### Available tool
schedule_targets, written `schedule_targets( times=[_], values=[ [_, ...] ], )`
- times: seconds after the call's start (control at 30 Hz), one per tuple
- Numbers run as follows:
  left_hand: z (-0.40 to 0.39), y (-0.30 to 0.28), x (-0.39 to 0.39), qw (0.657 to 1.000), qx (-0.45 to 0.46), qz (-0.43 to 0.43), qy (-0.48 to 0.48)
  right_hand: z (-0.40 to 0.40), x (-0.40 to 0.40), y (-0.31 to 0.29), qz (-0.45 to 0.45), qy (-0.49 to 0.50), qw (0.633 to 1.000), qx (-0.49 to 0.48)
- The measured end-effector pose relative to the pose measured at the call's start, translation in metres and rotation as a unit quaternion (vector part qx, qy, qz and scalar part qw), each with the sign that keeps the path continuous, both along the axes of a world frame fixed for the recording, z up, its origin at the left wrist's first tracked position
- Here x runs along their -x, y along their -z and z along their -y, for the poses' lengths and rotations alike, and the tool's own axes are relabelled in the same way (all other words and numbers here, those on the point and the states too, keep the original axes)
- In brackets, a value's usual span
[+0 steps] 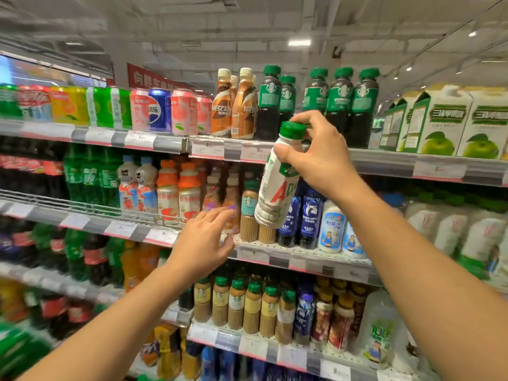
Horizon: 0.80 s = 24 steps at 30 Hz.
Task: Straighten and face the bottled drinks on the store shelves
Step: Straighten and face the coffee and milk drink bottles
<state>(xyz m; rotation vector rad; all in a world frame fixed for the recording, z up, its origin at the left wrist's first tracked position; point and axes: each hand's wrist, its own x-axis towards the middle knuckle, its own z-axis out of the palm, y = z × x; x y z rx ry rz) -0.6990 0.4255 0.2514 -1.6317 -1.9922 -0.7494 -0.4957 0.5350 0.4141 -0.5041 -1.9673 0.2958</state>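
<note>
My right hand (pixel 316 155) grips a white bottle (pixel 275 188) with a green cap and red letters by its neck. The bottle hangs tilted in the air in front of the second shelf. My left hand (pixel 204 243) reaches toward that shelf with fingers spread and relaxed, close to the brown drink bottles (pixel 232 207) and holding nothing. Dark green-capped coffee bottles (pixel 341 105) stand on the top shelf behind my right hand. Blue coffee bottles (pixel 309 218) stand just right of the held bottle.
Cans (pixel 159 111) and Nescafe bottles (pixel 233 105) fill the top shelf, with apple juice cartons (pixel 439 125) at the right. Soda bottles (pixel 90 177) line the left shelves. Green-capped tan bottles (pixel 236 306) stand on the lower shelf. Price-tag rails (pixel 247 154) edge each shelf.
</note>
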Motion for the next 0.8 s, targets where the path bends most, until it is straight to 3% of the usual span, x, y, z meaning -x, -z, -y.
schedule_targets(
  times=[0.37,0.53,0.8],
  values=[
    [0.094,0.112,-0.002,0.978,0.151,0.091,-0.112,0.011,0.008,0.133,0.080,-0.110,0.976,0.167],
    [0.115,0.142,0.018,0.956,0.215,0.129,-0.151,0.022,0.015,0.174,0.118,-0.098,0.973,0.173],
    [0.105,0.160,0.064,0.950,0.232,0.160,-0.133,0.029,0.038,0.218,0.149,-0.055,0.962,0.220]
  ],
)
